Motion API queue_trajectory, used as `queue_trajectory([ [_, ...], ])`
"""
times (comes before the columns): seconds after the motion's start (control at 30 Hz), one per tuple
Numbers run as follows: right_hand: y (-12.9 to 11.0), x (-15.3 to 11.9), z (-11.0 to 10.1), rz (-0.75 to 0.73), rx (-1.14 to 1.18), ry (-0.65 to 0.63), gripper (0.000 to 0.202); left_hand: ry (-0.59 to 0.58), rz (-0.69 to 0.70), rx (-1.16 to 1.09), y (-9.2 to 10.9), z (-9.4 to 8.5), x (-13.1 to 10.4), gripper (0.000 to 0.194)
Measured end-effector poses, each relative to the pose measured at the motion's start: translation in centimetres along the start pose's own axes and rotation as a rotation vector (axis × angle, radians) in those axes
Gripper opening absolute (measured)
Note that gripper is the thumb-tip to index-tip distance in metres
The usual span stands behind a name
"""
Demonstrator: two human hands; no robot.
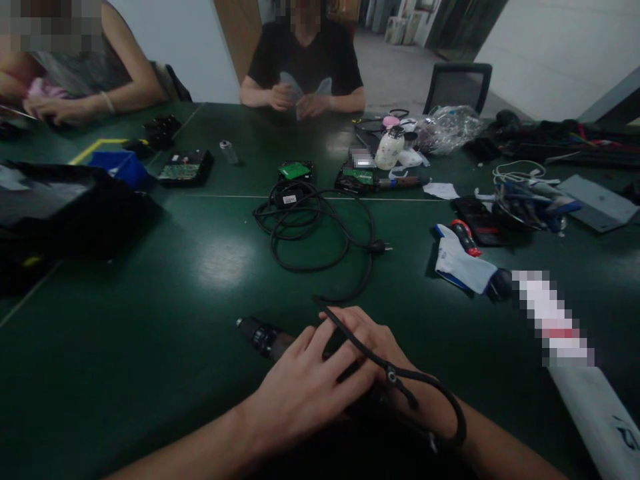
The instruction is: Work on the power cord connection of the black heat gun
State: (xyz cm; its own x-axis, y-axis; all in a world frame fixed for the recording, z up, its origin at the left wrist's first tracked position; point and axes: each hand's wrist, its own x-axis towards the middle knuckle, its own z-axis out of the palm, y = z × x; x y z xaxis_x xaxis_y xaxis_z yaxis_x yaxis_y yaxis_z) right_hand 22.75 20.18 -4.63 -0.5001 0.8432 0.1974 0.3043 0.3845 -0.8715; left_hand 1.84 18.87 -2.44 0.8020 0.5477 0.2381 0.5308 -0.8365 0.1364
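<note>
An electric screwdriver [263, 337] lies low over the near middle of the green table, its black nose pointing to the upper left. Over its body is my left hand [310, 377], fingers curled across the grip. My right hand [383, 343] closes round the rear part from the far side; its fingertips are partly hidden behind the left hand. A black power cord [350, 337] with a small hanging loop runs across both hands and bends back at the right wrist. The tool's rear end is mostly covered.
Ahead lies the coiled cord with its plug [379, 247]. Hard drives [186, 167] and another electric screwdriver [400, 182] stand farther back. To the right are a work glove [463, 263], a red-black screwdriver [466, 238] and a long white box [595, 407]. A black bag [65, 213] sits left; two people sit opposite.
</note>
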Motion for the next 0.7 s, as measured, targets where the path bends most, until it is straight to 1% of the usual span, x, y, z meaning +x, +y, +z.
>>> queue_trajectory([
  [0.03,0.2,0.2,0.2,-0.015,-0.069,-0.029,0.044,0.033,0.041,0.032,-0.2,0.4,-0.4,0.058],
  [0.07,0.6,0.5,0.3,-0.028,-0.153,-0.028,0.043,0.066,0.075,0.044,-0.5,0.7,-0.7,0.053],
  [0.13,1.4,1.0,0.3,-0.052,-0.290,0.016,0.044,0.098,0.144,0.028,-1.0,1.1,-1.0,0.051],
  [0.2,2.2,1.4,-0.1,-0.056,-0.316,0.099,0.050,0.081,0.189,0.010,-1.6,1.3,-1.0,0.056],
  [0.23,2.5,1.5,-0.4,-0.068,-0.296,0.161,0.059,0.056,0.203,0.002,-1.8,1.3,-0.9,0.060],
  [0.27,2.6,1.6,-0.7,-0.109,-0.275,0.206,0.071,0.025,0.221,-0.007,-2.0,1.3,-0.8,0.062],
  [0.3,2.6,1.6,-1.0,-0.178,-0.272,0.214,0.078,-0.009,0.240,-0.015,-2.2,1.3,-0.7,0.063],
  [0.33,2.5,1.6,-1.3,-0.267,-0.286,0.193,0.081,-0.038,0.266,-0.021,-2.3,1.3,-0.7,0.063],
  [0.37,2.2,1.6,-1.5,-0.361,-0.341,0.130,0.072,-0.059,0.300,-0.024,-2.4,1.3,-0.7,0.062],
  [0.4,1.9,1.5,-1.7,-0.414,-0.412,0.072,0.060,-0.064,0.334,-0.019,-2.5,1.3,-0.7,0.060],
  [0.43,1.5,1.5,-1.9,-0.458,-0.458,0.045,0.049,-0.058,0.365,-0.007,-2.6,1.3,-0.7,0.060],
  [0.47,1.2,1.5,-2.1,-0.462,-0.483,0.032,0.041,-0.044,0.387,0.009,-2.7,1.2,-0.8,0.060],
  [0.5,1.0,1.5,-2.3,-0.448,-0.492,0.046,0.038,-0.033,0.406,0.026,-2.9,1.1,-0.8,0.061],
  [0.53,1.0,1.6,-2.7,-0.424,-0.499,0.069,0.038,-0.030,0.418,0.040,-3.1,1.0,-0.9,0.062],
  [0.57,1.1,1.7,-3.1,-0.398,-0.508,0.129,0.039,-0.034,0.419,0.054,-3.5,0.9,-0.9,0.063],
  [0.63,1.9,1.8,-4.2,-0.340,-0.550,0.321,0.036,-0.058,0.394,0.075,-4.5,0.7,-1.1,0.065],
  [0.7,3.0,1.9,-5.6,-0.291,-0.615,0.474,0.026,-0.073,0.324,0.099,-6.1,0.5,-1.3,0.067],
])
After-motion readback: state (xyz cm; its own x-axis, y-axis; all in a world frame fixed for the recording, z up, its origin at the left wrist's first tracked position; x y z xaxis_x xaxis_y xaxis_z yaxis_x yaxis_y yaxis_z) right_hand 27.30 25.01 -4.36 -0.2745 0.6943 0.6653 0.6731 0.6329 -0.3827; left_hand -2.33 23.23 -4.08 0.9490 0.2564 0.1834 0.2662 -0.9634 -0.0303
